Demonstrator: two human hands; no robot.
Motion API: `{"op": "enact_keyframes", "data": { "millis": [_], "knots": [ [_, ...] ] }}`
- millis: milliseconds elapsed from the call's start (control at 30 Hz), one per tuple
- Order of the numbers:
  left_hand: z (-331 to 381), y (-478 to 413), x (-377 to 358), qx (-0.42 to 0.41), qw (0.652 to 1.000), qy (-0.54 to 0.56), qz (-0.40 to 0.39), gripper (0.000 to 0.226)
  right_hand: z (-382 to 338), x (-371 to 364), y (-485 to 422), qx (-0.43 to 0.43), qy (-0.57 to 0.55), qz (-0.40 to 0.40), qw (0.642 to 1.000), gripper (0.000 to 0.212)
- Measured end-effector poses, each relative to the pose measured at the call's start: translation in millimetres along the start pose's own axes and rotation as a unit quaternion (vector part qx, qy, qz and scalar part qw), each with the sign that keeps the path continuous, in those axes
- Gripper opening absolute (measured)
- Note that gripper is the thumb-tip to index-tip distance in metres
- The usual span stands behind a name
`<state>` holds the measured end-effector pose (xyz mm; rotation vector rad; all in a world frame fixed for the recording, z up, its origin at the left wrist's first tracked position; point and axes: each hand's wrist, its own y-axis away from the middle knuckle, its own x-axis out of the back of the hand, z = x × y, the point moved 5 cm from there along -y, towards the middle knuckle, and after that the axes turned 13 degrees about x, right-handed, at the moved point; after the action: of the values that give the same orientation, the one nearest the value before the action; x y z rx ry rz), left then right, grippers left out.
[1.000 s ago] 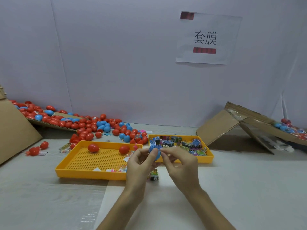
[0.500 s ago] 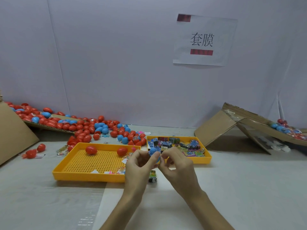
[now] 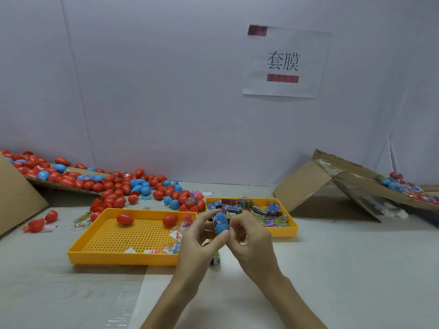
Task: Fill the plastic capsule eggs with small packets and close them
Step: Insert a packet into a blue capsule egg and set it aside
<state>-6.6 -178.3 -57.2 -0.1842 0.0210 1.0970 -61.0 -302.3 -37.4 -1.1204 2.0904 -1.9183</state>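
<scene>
Filling step, partway: left hand (image 3: pixel 202 241) and right hand (image 3: pixel 254 241) meet above the near table (image 3: pixel 332 269), in front of the gap between the trays. Both pinch one blue egg half (image 3: pixel 222 230) from either side, left thumb at its base. Printed packet (image 3: pixel 219 218) sticks up out of the open top, not fully in. My read: packet is being stuffed in and the cap is not on yet. The other half is not visible, perhaps hidden behind the right fingers, cannot tell. The next move calls for pushing the packet below the rim, then lining up the second half and pressing until it snaps. A corner left proud would likely jam the seam. Counts: two yellow trays. The left tray (image 3: pixel 118 257) is perforated and holds two red eggs (image 3: pixel 125 218) plus some clear sachets (image 3: pixel 177 235), too small to count. The right tray (image 3: pixel 285 231) is heaped with packets, too many to count. One loose packet (image 3: pixel 216 258) lies on the table just beneath the hands. Two stray red eggs (image 3: pixel 51 216) sit near the left edge. The egg heap (image 3: pixel 114 186) at far left is mostly red with some blue, uncountable. The cardboard flap (image 3: pixel 306 188) at far right carries a few more eggs, blurred. One paper sign (image 3: pixel 285 62) hangs on the wall.
</scene>
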Motion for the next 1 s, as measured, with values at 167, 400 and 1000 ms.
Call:
{"op": "enact_keyframes", "data": {
  "millis": [167, 400, 1000],
  "knots": [
    [-2, 0, 1, 0.023, 1.0, 0.004, 0.0, 0.041, 0, -1, 0, -0.008, -0.007, -0.005, 1.0, 0.021],
    [-3, 0, 0, 0.045, 0.999, 0.03, -0.004, 0.041, -4, -2, -1, -0.003, 0.008, -0.036, 0.999, 0.015],
    [-9, 0, 0, 0.056, 0.997, 0.05, -0.015, 0.039, -9, -1, -2, 0.033, 0.028, -0.05, 0.998, 0.003]
  ]
}}
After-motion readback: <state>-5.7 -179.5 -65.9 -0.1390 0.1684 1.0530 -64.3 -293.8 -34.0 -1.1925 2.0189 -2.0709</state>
